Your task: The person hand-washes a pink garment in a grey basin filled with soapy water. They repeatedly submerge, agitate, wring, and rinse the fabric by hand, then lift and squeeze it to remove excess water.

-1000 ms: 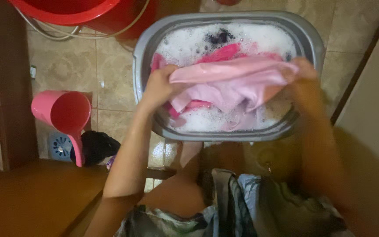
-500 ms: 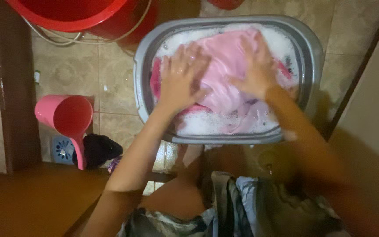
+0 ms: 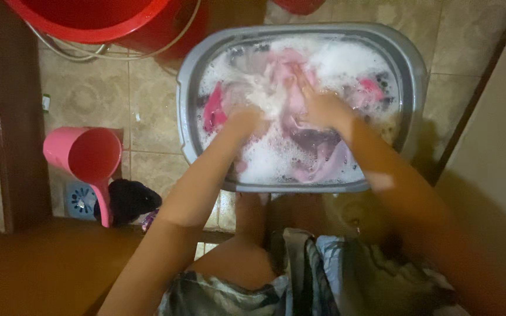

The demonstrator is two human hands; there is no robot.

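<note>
the pink garment [image 3: 288,88] lies under my left hand [image 3: 247,120] and right hand [image 3: 317,105] in the grey basin [image 3: 185,88]; both press down, fingers curled into suds.

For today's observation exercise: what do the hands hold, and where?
Both the left hand and right hand press into pink cloth under suds; exact grip cannot be told.

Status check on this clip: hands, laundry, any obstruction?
Both hands, left hand and right hand, in suds, pressing pink cloth. Cloth inside grey basin. Nothing obstructing.
</note>
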